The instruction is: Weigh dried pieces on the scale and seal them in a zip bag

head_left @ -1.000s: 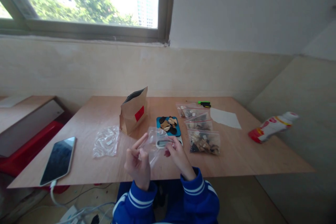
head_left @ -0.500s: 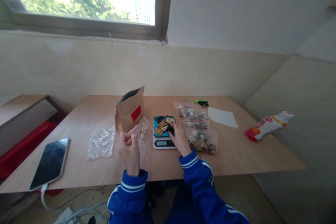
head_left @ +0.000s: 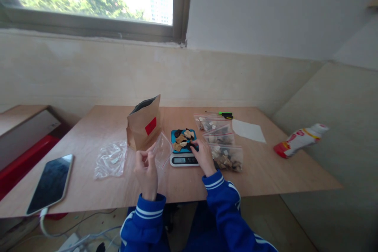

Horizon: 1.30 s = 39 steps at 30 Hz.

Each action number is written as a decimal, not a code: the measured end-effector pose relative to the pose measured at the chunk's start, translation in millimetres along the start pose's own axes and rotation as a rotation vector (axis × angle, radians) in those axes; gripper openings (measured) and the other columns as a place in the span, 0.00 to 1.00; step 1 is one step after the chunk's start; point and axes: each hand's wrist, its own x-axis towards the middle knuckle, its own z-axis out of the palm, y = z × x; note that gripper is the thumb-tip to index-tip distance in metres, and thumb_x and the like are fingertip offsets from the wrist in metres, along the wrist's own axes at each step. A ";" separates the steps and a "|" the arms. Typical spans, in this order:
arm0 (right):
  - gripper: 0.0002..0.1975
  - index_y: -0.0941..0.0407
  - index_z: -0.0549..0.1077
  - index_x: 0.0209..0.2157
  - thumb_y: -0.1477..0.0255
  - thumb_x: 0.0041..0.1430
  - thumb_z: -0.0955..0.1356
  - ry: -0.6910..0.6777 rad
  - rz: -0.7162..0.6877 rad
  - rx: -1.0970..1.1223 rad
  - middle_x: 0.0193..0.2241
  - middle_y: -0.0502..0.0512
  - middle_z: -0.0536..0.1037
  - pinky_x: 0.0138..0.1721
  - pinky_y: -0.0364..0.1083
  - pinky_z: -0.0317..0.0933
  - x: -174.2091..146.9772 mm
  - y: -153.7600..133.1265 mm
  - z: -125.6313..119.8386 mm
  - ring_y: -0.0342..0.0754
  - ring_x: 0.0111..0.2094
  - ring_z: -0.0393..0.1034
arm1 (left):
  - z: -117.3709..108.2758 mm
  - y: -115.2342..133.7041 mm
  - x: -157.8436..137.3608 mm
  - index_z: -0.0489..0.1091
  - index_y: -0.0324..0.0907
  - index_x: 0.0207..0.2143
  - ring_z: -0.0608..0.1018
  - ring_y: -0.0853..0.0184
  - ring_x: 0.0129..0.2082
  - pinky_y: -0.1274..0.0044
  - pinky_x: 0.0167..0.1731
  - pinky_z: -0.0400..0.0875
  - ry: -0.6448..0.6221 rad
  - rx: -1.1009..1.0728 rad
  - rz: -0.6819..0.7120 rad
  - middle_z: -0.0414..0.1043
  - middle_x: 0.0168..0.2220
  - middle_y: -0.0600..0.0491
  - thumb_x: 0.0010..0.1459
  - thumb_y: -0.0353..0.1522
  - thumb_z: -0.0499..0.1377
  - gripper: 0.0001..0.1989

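Note:
My left hand (head_left: pixel 147 175) is closed in a pinch on the edge of a clear plastic zip bag (head_left: pixel 163 149), which hangs open to its right. A small digital scale (head_left: pixel 174 161) with a blue top stands just right of that bag. Dried tan and dark slices (head_left: pixel 180 140), perhaps mushroom, lie heaped on the scale. My right hand (head_left: pixel 204 160) reaches over the scale's right side, thumb and fingers closed around a dark dried piece (head_left: pixel 193 146). Its fingertips partly cover that piece.
Behind my left hand stands an open brown paper pouch (head_left: pixel 141 130) with a red label. Flat plastic bags (head_left: pixel 110 160) and a tablet (head_left: pixel 51 183) lie left. Filled zip bags (head_left: pixel 227 157), a white paper (head_left: pixel 249 131), green and black pens (head_left: pixel 225 114) and a bottle (head_left: pixel 301 141) are right.
My right fingers have drawn together on the dark piece at the scale's right edge. My left hand still holds the plastic bag. The whole view has shifted slightly.

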 end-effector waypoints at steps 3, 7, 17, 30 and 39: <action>0.05 0.57 0.73 0.30 0.77 0.56 0.64 0.053 0.039 0.071 0.30 0.56 0.77 0.39 0.50 0.64 1.7 -9.1 -12.8 0.51 0.34 0.71 | -2.8 -2.1 0.5 0.58 0.44 0.26 0.78 0.67 0.28 0.77 0.27 0.72 0.014 0.033 0.026 0.76 0.32 0.53 0.59 0.40 0.53 0.12; 0.06 0.57 0.74 0.34 0.71 0.58 0.65 0.220 0.065 0.284 0.30 0.54 0.77 0.35 0.46 0.64 3.7 -45.4 -37.1 0.47 0.29 0.69 | -3.1 0.0 -0.4 0.58 0.43 0.26 0.78 0.68 0.26 0.79 0.24 0.69 -0.011 0.044 0.053 0.76 0.33 0.53 0.59 0.40 0.53 0.12; 0.11 0.55 0.75 0.41 0.71 0.64 0.61 0.040 -0.155 0.402 0.39 0.56 0.76 0.41 0.46 0.65 7.3 -90.5 -43.9 0.47 0.41 0.71 | 7.8 0.8 -1.1 0.61 0.44 0.29 0.76 0.67 0.24 0.78 0.23 0.66 -0.024 0.068 -0.047 0.72 0.24 0.56 0.59 0.42 0.52 0.13; 0.24 0.58 0.67 0.54 0.74 0.56 0.68 -0.114 -0.161 -0.058 0.56 0.67 0.64 0.55 0.60 0.59 9.5 -35.2 36.6 0.61 0.58 0.58 | -1.8 -8.1 1.7 0.61 0.44 0.28 0.75 0.66 0.23 0.77 0.24 0.64 0.023 0.103 -0.103 0.70 0.21 0.58 0.58 0.44 0.52 0.14; 0.23 0.55 0.69 0.50 0.77 0.50 0.71 -0.026 -0.087 0.196 0.48 0.61 0.72 0.54 0.56 0.60 7.9 -12.4 33.2 0.56 0.53 0.65 | -1.2 -12.8 3.6 0.62 0.43 0.27 0.75 0.66 0.22 0.77 0.23 0.65 0.042 0.080 -0.120 0.70 0.20 0.58 0.57 0.44 0.54 0.14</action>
